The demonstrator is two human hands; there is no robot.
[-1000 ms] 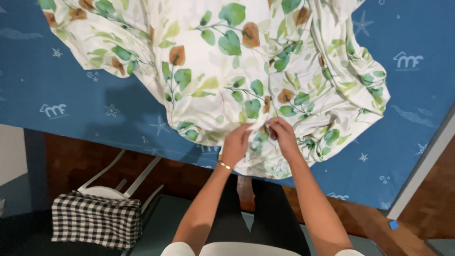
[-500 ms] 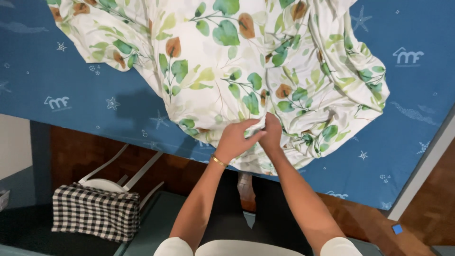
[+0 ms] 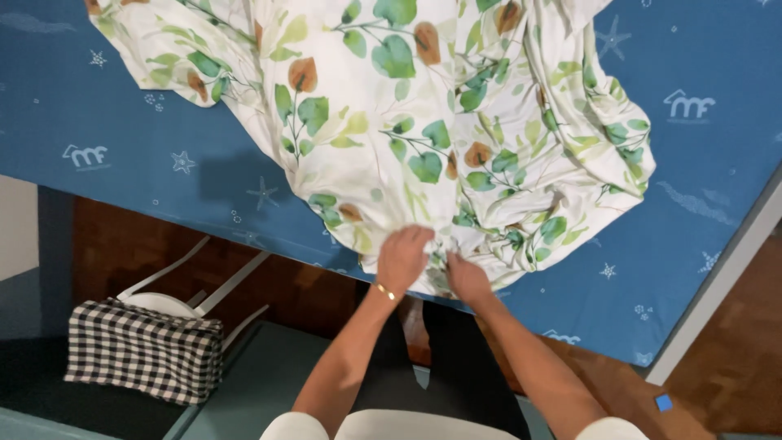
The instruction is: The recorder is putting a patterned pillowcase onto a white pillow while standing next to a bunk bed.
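- Where the near edge of the blue mattress point(image 3: 147, 155) runs across the lower middle of the frame, both hands meet on the white leaf-print fabric point(image 3: 423, 122).
- The left hand point(image 3: 402, 259), a thin gold bangle point(image 3: 384, 292) at its wrist, lies knuckles-up on the cloth's lowest fold, fingers curled into it; the grip itself is hidden beneath the hand.
- The right hand point(image 3: 466, 277) sits just beside it, to the right, fingers bent and pinching a bunch of the same fabric at the hem.
- The fabric spreads rumpled from the top centre of the frame down to the hands, with green and orange leaves, its right side heaped in folds.
- The mattress cover is blue with small white stars and fills the upper frame from left to right.
- In the lower left, on the floor, stands a black-and-white checked cushion point(image 3: 142, 350) on a white chair point(image 3: 204, 285).
- A small blue square point(image 3: 664, 402) lies on the wooden floor at lower right.
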